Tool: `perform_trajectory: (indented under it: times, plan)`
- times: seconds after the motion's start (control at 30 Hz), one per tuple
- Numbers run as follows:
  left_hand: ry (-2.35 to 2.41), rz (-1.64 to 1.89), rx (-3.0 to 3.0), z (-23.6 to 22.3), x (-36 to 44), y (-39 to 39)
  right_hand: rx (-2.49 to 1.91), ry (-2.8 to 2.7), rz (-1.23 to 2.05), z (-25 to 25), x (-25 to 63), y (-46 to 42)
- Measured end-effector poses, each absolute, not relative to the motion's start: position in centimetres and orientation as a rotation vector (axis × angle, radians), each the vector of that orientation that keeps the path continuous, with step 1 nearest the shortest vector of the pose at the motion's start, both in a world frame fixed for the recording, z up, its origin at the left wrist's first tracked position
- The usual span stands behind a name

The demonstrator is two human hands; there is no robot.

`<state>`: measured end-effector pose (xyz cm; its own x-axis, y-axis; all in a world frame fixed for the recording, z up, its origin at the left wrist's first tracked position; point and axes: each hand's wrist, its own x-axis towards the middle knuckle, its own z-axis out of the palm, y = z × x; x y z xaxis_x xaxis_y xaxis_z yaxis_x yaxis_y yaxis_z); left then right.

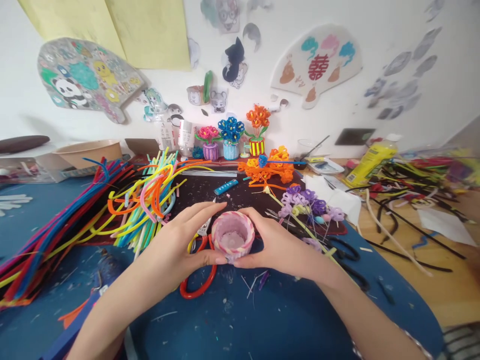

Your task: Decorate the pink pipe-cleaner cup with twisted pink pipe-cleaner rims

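Observation:
A small pink and white pipe-cleaner pot [233,234], open at the top, is cupped between both of my hands over the blue mat. My left hand [180,242] wraps its left side, thumb underneath and fingers along the far rim. My right hand [275,240] grips the right side the same way. Red-handled scissors [198,285] lie on the mat just under my left hand.
A big heap of coloured pipe cleaners [112,205] spreads at the left. Purple pipe-cleaner flowers [307,202] and orange ones [268,170] lie behind the pot. Three little flower pots [230,137] stand by the wall. A yellow glue bottle [369,162] and black stems lie at the right.

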<state>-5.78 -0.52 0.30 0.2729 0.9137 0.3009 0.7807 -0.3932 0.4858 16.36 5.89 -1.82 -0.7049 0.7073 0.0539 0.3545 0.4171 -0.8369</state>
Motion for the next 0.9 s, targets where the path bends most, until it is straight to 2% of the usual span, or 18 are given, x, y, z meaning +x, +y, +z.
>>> perform_trajectory:
  times: [0.2,0.37,0.5,0.77,0.9]
  plan:
    - [1.482,0.928,2.446,0.7,-5.2,-1.0,-0.832,-2.134,1.266,-2.0,15.8,6.0]
    - [1.615,1.097,2.609,0.9,-4.3,-1.5,-0.775,-2.057,0.994,-1.9,15.3,5.8]
    - [1.794,1.300,2.552,0.9,-3.9,-1.9,-0.659,-1.981,0.987,-1.6,15.0,5.5]
    - [1.724,1.361,2.003,1.4,-3.7,-2.7,-0.490,-1.951,1.313,-1.5,15.7,5.6]
    - [1.835,1.553,1.905,1.7,-3.3,-2.5,-0.444,-1.976,1.324,-1.3,15.9,5.7]
